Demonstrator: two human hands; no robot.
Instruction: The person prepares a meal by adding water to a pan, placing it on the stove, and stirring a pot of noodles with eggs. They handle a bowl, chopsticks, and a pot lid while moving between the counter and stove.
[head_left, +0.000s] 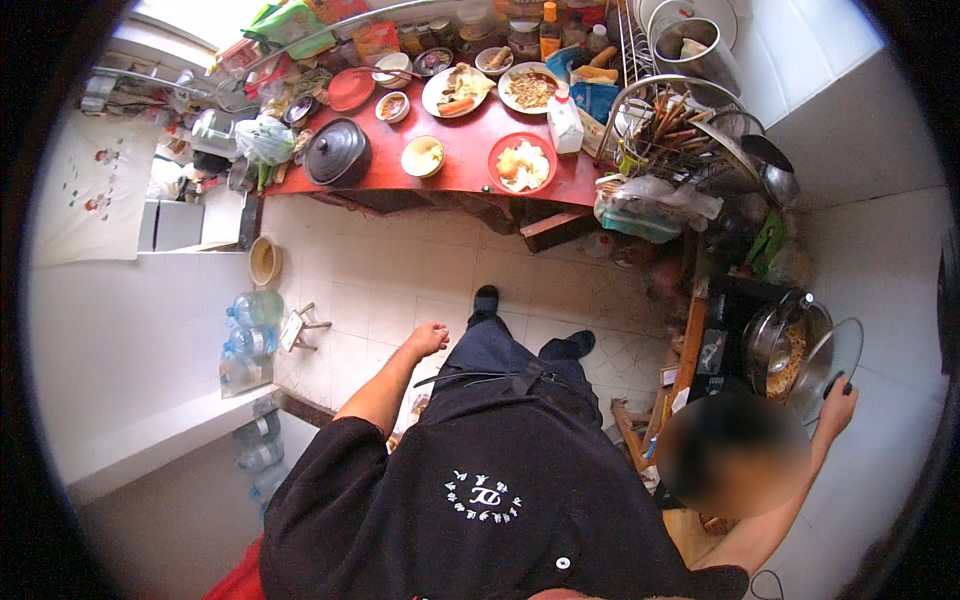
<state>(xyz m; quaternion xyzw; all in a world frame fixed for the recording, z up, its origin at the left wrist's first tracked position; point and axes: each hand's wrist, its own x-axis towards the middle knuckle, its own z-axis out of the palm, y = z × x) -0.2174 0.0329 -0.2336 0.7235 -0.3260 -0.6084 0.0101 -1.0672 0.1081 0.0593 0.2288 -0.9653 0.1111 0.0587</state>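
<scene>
My right hand (838, 409) grips the black knob of a glass lid (814, 367), which is tilted beside and partly over a metal wok (757, 349). Brownish food (784, 360) shows in the wok, on the stove at the right; the lid hides part of it. My left hand (429, 339) hangs over the floor at my left side, empty, its fingers loosely bent and slightly apart.
Ahead stands a red table (457, 176) with a black lidded pot (337, 152), a red basket of food (523, 163) and several plates. A small stool (295, 330) and plastic bottles (251, 341) are at the left. A dish rack (626, 112) holds chopsticks.
</scene>
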